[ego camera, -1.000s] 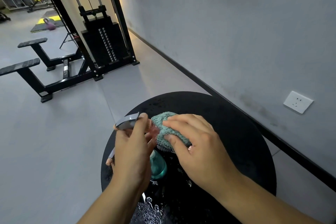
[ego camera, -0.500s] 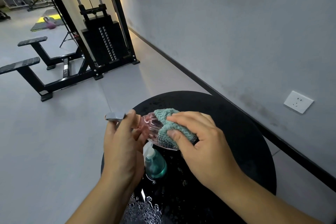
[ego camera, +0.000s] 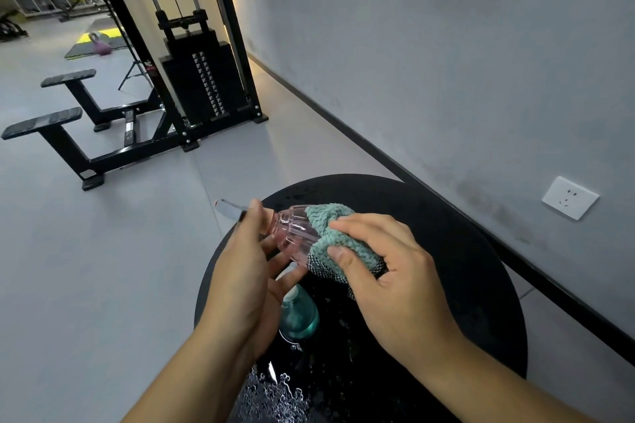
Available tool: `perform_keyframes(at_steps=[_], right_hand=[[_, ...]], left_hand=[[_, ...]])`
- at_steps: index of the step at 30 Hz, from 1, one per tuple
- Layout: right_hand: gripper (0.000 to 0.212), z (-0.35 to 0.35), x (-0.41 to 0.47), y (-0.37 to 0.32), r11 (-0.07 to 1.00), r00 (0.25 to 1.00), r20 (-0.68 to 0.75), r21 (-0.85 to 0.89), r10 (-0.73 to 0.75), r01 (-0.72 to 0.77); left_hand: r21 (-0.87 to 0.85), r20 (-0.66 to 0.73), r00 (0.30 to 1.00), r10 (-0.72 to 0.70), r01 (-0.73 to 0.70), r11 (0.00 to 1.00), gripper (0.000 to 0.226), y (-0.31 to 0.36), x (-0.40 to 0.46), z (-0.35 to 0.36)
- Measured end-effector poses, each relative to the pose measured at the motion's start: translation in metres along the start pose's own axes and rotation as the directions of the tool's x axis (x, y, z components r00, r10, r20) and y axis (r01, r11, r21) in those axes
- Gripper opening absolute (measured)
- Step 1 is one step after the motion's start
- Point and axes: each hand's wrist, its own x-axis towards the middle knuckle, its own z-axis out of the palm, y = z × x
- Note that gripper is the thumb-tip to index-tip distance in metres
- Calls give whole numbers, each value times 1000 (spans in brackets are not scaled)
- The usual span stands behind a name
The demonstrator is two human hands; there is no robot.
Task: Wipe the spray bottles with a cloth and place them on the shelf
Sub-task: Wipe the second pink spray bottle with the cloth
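Observation:
A clear pink spray bottle lies on its side in the air above the round black table, its grey sprayer head pointing left. My left hand grips its neck and sprayer head. My right hand holds a teal fluffy cloth wrapped round the bottle's lower body. A teal spray bottle stands on the table just below my hands, partly hidden by my left hand.
The tabletop is wet, with water drops near its front edge. A grey wall with a white socket runs on the right. A black cable weight machine and benches stand on the grey floor at the back left.
The pink bottle has turned and shifted left, showing more of its clear body. The cloth has slid along it toward its base. The teal bottle has not moved.

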Motion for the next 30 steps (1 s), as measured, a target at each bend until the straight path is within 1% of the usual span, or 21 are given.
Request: perform_keyframes(at_steps=[4,6,9,11,15,16,19,20,23,26,30], right_hand=[[26,1,-3,-1,999,1000,11,-29,16,-16],[26,2,-5,-3,999,998,47,-44,28,-26],[26,1,-5,-4,999,995,91,-28,29,-26],[25,-2,-1,-3,1000,998,61,7,7,-7],[23,-15,10,0,998,999,-15,63,32,-31],[22,-19,13,1,998,999,-34,52,34,-32],[21,-27,17,6,999,996,-76,13,41,-40],[21,-28,18,7,999,996,-80,8,46,-46],[21,-28,19,10,998,995,-84,10,59,-59],[21,-29,20,13,997,993,-90,20,75,-74],[20,-31,21,15,995,990,-100,23,96,-94]], left_hand=[[27,42,999,21,-23,999,37,-3,-2,1],[53,40,999,21,-23,998,36,-5,-2,-1],[35,26,999,36,-37,999,31,-5,2,-3],[48,21,998,57,-58,997,30,-4,6,-4],[32,20,998,64,-65,997,37,0,14,-10],[21,10,998,55,-55,998,39,1,16,-12],[0,4,1000,17,-17,1000,63,2,20,-16],[-17,1,1000,7,-7,1000,65,2,21,-17],[-75,6,998,-62,63,995,50,0,24,-19],[-86,55,990,-129,134,987,55,-3,25,-22],[51,192,964,-186,180,982,53,-4,25,-25]])
